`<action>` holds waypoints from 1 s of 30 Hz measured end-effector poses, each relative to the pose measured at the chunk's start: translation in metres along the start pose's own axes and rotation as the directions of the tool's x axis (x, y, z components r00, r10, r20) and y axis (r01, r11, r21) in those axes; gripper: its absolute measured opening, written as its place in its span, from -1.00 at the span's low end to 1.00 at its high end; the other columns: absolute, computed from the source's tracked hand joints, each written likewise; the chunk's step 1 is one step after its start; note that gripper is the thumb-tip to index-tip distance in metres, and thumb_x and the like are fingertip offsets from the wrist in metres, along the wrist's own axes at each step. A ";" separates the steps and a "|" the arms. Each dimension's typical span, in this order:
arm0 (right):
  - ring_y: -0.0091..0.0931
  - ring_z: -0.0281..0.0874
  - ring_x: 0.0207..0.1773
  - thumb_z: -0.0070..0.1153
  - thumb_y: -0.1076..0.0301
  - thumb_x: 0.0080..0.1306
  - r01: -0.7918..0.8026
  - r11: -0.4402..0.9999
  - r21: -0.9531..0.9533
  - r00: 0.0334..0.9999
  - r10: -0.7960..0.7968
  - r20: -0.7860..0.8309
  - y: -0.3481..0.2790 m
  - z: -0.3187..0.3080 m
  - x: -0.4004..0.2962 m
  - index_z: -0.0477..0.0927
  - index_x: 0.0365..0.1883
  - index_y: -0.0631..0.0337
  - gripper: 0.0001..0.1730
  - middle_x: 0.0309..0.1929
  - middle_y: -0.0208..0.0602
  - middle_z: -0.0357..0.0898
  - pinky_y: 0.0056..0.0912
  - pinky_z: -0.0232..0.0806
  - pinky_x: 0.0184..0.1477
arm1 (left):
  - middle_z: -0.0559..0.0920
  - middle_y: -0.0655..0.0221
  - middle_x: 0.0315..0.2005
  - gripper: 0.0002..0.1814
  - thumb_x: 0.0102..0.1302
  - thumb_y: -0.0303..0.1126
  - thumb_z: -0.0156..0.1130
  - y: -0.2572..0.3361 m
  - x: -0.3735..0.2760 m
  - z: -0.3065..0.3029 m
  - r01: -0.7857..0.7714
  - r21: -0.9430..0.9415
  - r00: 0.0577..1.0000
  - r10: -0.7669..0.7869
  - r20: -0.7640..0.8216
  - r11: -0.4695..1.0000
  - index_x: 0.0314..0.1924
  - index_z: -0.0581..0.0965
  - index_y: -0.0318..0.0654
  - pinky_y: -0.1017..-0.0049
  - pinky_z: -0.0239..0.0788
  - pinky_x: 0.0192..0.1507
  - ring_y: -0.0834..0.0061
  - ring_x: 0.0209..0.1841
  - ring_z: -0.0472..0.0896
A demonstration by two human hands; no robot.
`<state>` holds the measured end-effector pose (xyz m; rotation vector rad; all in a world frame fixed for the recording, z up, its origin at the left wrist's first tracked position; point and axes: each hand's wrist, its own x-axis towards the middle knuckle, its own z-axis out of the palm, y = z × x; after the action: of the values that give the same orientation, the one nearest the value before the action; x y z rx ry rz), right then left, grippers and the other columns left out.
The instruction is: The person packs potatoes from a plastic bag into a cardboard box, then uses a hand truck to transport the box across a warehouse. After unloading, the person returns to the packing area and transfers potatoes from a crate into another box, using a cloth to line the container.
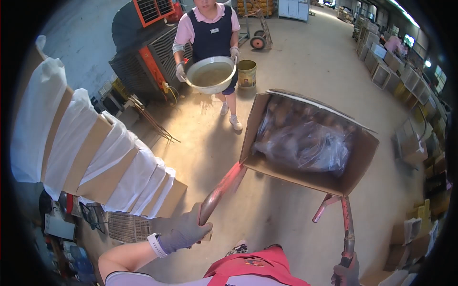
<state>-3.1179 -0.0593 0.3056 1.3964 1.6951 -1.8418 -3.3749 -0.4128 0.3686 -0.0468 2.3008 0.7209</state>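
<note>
My left hand [186, 230], in a grey glove, is closed around the left handle [218, 193] of a red metal hand truck, low left of centre. At the lower right my right hand [347, 273], also gloved, grips the right handle [347, 228]. Between and beyond the handles an open cardboard box [361, 157] rides on the truck. Inside it, crumpled clear plastic [307, 146] lies over brownish contents that are blurred. The truck's lower frame and wheels are hidden under the box.
A person [214, 39] ahead carries a wide basin [211, 77] of murky liquid beside a bucket [247, 75]. Leaning stacked cartons with white liners [121, 157] stand at left. Metal rods [154, 119] lie near a large cooler [143, 60]. Crates [381, 77] line the right side.
</note>
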 end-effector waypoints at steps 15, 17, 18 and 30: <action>-0.59 0.26 -0.77 -0.01 0.52 0.11 -0.024 1.000 0.020 0.997 0.022 0.068 -0.247 -0.097 0.262 0.22 0.08 0.13 -0.47 -0.62 -0.47 0.28 -0.57 0.16 -0.78 | 0.49 0.35 -0.57 -0.38 0.16 -0.36 0.21 0.237 0.253 -0.007 0.071 -0.104 0.992 -0.081 -0.097 0.992 0.21 0.22 -0.24 0.57 0.39 -0.71 0.62 -0.70 0.49; -0.58 0.27 -0.76 -0.01 0.54 0.10 -0.043 0.999 -0.021 0.997 0.044 0.061 -0.289 -0.101 0.285 0.21 0.07 0.13 -0.48 -0.61 -0.45 0.29 -0.56 0.18 -0.76 | 0.54 0.27 -0.56 -0.39 0.16 -0.33 0.18 0.271 0.275 -0.017 0.001 -0.024 0.985 -0.005 -0.172 1.000 0.21 0.24 -0.22 0.52 0.43 -0.68 0.55 -0.68 0.55; -0.57 0.27 -0.76 -0.01 0.55 0.10 -0.044 0.998 -0.046 0.997 0.046 0.063 -0.309 -0.105 0.300 0.21 0.06 0.14 -0.48 -0.61 -0.43 0.29 -0.56 0.19 -0.75 | 0.52 0.33 -0.56 -0.42 0.16 -0.36 0.19 0.283 0.292 -0.021 -0.003 -0.010 0.981 0.000 -0.194 1.000 0.18 0.25 -0.22 0.54 0.42 -0.68 0.59 -0.68 0.53; -0.57 0.28 -0.67 -0.03 0.55 0.05 0.055 0.982 -0.180 0.998 -0.052 0.025 -0.459 -0.135 0.519 0.25 0.05 0.25 -0.47 -0.49 -0.38 0.28 -0.56 0.20 -0.64 | 0.56 0.08 -0.53 -0.45 0.09 -0.35 0.16 0.386 0.510 -0.007 -0.099 0.175 0.927 0.154 -0.343 0.980 0.11 0.30 -0.32 0.31 0.41 -0.42 0.20 -0.48 0.61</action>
<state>-3.6537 0.3887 0.2053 1.2670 1.8542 -1.6749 -3.8484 -0.0060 0.2306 0.0489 2.7220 0.6360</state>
